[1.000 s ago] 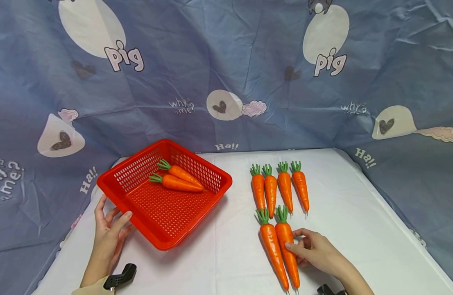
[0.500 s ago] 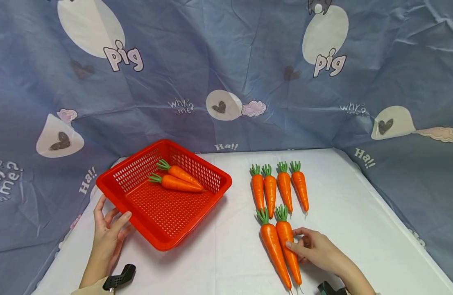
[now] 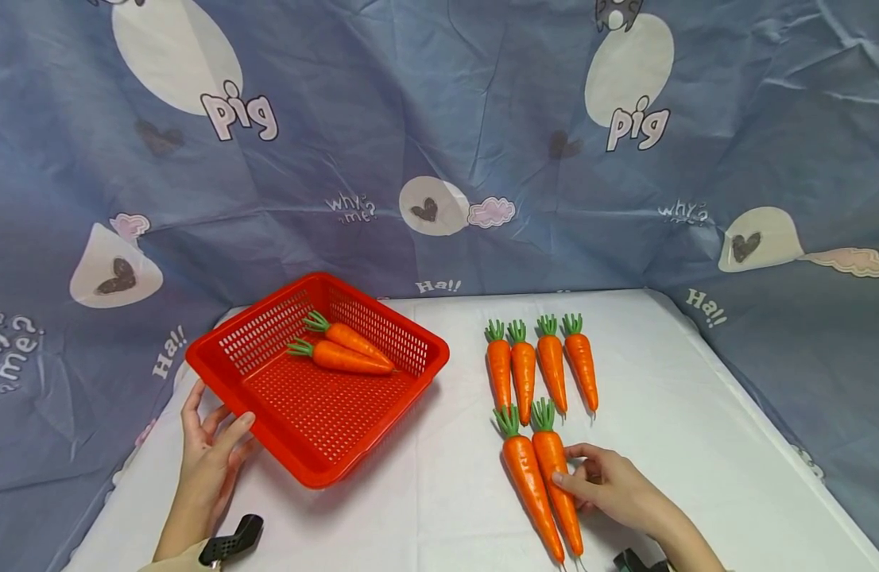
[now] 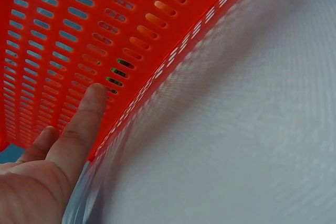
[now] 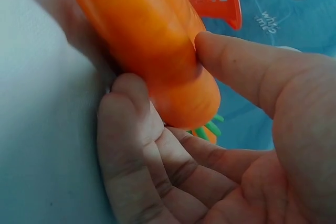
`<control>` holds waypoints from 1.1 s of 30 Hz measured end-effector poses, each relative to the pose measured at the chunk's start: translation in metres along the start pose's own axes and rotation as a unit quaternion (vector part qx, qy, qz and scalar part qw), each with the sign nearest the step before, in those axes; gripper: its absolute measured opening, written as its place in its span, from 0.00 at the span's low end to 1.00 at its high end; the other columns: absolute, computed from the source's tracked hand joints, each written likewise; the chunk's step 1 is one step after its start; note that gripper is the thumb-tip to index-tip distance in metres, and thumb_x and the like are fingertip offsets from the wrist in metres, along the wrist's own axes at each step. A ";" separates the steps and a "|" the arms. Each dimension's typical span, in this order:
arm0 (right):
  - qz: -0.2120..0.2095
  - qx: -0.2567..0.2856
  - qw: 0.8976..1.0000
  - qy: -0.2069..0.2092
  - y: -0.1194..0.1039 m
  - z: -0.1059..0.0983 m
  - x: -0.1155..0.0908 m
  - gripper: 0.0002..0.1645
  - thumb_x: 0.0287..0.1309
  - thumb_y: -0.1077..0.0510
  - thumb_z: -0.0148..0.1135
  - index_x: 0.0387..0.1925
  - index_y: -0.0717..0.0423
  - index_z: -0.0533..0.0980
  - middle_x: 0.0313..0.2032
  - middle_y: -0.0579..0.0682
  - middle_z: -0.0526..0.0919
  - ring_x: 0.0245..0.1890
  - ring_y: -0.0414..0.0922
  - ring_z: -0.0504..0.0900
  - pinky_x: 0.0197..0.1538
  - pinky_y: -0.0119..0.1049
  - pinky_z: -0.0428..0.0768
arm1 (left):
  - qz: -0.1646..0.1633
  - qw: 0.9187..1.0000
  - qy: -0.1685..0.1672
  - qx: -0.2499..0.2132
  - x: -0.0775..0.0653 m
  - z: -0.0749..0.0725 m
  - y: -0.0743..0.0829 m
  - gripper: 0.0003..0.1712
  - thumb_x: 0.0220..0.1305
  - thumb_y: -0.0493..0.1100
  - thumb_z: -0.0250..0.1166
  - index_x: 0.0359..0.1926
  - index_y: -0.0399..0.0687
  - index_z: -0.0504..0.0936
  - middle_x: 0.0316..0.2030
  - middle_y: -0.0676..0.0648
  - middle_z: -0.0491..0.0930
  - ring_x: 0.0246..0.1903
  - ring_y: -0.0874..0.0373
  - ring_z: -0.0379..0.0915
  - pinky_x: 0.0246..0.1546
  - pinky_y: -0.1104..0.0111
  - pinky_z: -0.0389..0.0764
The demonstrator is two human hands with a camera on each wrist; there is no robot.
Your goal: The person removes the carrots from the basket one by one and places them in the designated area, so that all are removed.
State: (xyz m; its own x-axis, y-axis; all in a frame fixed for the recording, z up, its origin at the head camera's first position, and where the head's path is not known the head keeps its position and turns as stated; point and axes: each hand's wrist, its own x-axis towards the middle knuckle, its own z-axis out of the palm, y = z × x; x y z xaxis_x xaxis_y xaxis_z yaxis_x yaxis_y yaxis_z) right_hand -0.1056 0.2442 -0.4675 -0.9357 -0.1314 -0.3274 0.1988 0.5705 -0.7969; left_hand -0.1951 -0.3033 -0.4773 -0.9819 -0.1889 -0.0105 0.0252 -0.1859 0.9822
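My left hand (image 3: 214,457) grips the near left side of a red plastic basket (image 3: 321,413), the thumb over its rim. In the left wrist view the fingers (image 4: 79,129) lie against the slotted wall. Two carrots with green tops (image 3: 346,357) lie inside the basket. On the right, my right hand (image 3: 611,486) pinches an orange carrot (image 3: 550,453), thumb on top and other fingers curled at its side. Another carrot (image 3: 528,488) lies right beside it on the left. The right wrist view shows the thumb (image 5: 231,61) pressed to the carrot.
Several more carrots (image 3: 551,365) lie in a row farther back on the white tablecloth (image 3: 668,381), tops pointing away. A blue printed cloth (image 3: 439,135) hangs behind and along both sides. Each wrist wears a black camera strap (image 3: 232,540).
The lower ends of the two near carrots shift slightly right, then back a little. Both hands stay almost in place; the basket has not moved.
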 end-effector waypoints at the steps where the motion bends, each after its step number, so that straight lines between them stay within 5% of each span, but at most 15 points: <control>1: 0.001 0.000 1.000 0.000 0.000 0.000 0.000 0.42 0.70 0.44 0.70 0.68 0.73 0.71 0.30 0.49 0.83 0.28 0.44 0.81 0.31 0.33 0.81 | -0.001 1.000 -0.001 0.000 0.000 0.000 0.000 0.52 0.76 0.38 0.64 0.83 0.81 0.44 0.64 0.55 0.68 0.55 0.68 0.80 0.43 0.70 0.91; 16: 0.034 -0.026 0.999 0.022 0.000 -0.004 0.001 0.40 0.69 0.41 0.71 0.66 0.68 0.74 0.28 0.48 0.81 0.27 0.44 0.78 0.30 0.33 0.73 | -0.006 1.000 -0.004 -0.009 0.001 0.000 0.001 0.53 0.76 0.37 0.65 0.82 0.82 0.44 0.65 0.54 0.67 0.57 0.66 0.78 0.45 0.70 0.91; 33: -0.010 -0.018 1.000 0.012 0.004 -0.017 -0.006 0.39 0.69 0.44 0.72 0.65 0.69 0.73 0.30 0.49 0.82 0.28 0.45 0.81 0.31 0.32 0.77 | -0.005 1.000 -0.003 -0.006 0.000 0.001 0.003 0.53 0.76 0.38 0.65 0.83 0.82 0.43 0.65 0.54 0.67 0.55 0.67 0.80 0.43 0.69 0.91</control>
State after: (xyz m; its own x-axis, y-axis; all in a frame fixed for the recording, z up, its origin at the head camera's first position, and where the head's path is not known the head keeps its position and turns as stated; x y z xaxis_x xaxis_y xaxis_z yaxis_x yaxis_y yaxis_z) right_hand -0.1045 0.2612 -0.4598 -0.9463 -0.1241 -0.2985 0.1691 0.5970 -0.7842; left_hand -0.1957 -0.3027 -0.4743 -0.9834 -0.1803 -0.0186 0.0182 -0.1999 0.9796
